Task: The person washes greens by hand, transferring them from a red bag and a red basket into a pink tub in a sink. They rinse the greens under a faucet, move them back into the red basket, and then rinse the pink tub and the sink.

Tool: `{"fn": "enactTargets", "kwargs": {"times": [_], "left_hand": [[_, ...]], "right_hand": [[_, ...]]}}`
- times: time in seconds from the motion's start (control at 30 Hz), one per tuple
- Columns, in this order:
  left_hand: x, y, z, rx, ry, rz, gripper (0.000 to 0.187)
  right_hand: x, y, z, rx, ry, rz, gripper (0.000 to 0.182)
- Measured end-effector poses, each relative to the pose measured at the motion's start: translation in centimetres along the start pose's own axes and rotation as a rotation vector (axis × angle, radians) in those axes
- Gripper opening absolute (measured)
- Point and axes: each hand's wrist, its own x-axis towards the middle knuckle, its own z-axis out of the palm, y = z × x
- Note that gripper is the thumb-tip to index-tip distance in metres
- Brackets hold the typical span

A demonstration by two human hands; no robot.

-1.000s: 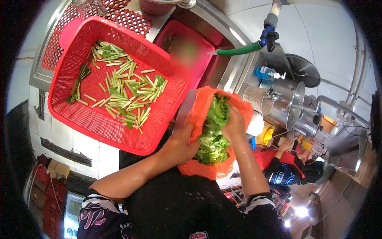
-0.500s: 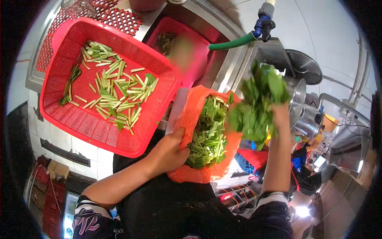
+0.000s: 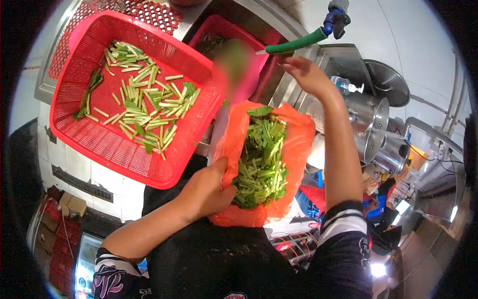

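My left hand is closed on the near left edge of an orange plastic bag, holding it against my front. Cut leafy greens, leaves and pale green stem pieces, fill the open bag. Above and right of the bag, my right hand reaches over the sink edge with fingers stretched out, and no bunch of greens shows in it. Its fingertips are just below the green hose. To the left, a red plastic basket holds scattered cut stems and a darker wilted bunch.
A green hose hangs from a blue tap over the metal sink. Inside the sink is a pink-red basin, partly blurred. Metal pots, a pump bottle and a round lid stand to the right. Red matting lies behind the basket.
The leafy bunch that my right hand held beside the bag is gone from it. That hand has moved up and left toward the sink. My left hand keeps its hold on the bag.
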Motion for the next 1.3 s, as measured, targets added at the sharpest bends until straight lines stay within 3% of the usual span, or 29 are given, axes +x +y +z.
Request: {"fn": "enactTargets", "kwargs": {"times": [0.03, 0.1, 0.13, 0.17, 0.2, 0.27, 0.37, 0.67, 0.77, 0.87, 0.97, 1.03, 1.1, 1.13, 1.23, 1.3], "left_hand": [[-0.2, 0.5, -0.4, 0.09, -0.002, -0.003, 0.036], [-0.2, 1.1, -0.6, 0.142, 0.011, 0.014, 0.034], [-0.2, 0.9, -0.2, 0.169, 0.034, 0.029, 0.032], [-0.2, 0.8, 0.0, 0.202, 0.055, 0.048, 0.031], [-0.1, 0.8, 0.1, 0.207, 0.047, 0.047, 0.031], [0.1, 0.8, 0.2, 0.217, 0.042, 0.116, 0.027], [0.1, 0.5, 0.2, 0.236, 0.003, 0.155, 0.037], [-0.6, 0.3, 0.7, 0.176, 0.05, 0.098, 0.039], [-0.7, 0.3, 0.6, 0.149, 0.11, 0.167, 0.028], [-0.5, 0.4, 1.0, 0.177, 0.148, 0.119, 0.026], [-0.4, -0.4, 1.2, 0.11, 0.217, 0.233, 0.025], [-0.7, -0.5, 0.9, 0.099, 0.284, 0.286, 0.025], [-0.6, -0.7, 0.8, 0.094, 0.301, 0.376, 0.025], [-0.6, -0.7, 0.7, 0.086, 0.301, 0.375, 0.025], [-0.5, -0.6, 0.6, 0.046, 0.204, 0.291, 0.025], [-0.5, -0.4, 0.3, 0.039, 0.141, 0.231, 0.026]], "right_hand": [[-4.3, -3.9, -1.8, -0.005, 0.156, 0.049, 0.031], [-10.5, -10.9, -3.7, 0.075, 0.169, 0.328, 0.024], [-13.7, -11.8, -2.4, 0.368, 0.088, 0.276, 0.016], [-16.3, -13.2, 0.4, 0.46, 0.043, 0.426, 0.044], [-16.5, -14.6, 2.6, 0.17, 0.072, 0.228, 0.055], [-16.7, -15.5, 7.4, -0.172, 0.145, 0.08, 0.07], [-15.2, -14.3, 12.2, -0.282, 0.199, 0.154, 0.074], [-14.3, -12.7, 15.1, -0.314, 0.229, 0.296, 0.065], [-14.3, -14.1, 14.3, -0.252, 0.298, 0.299, 0.062], [-14.4, -14.9, 12.6, -0.248, 0.129, 0.409, 0.058], [-15.0, -14.9, 11.1, -0.122, 0.304, 0.237, 0.054], [-16.4, -15.1, 9.6, -0.196, 0.294, 0.266, 0.054], [-17.5, -16.0, 7.2, 0.139, 0.243, 0.325, 0.052], [-17.7, -16.2, 6.3, 0.376, 0.21, 0.422, 0.053], [-20.4, -13.0, 3.3, 0.452, 0.101, 0.402, 0.053], [-20.9, -12.5, 1.2, 0.382, 0.045, 0.56, 0.048]]}}
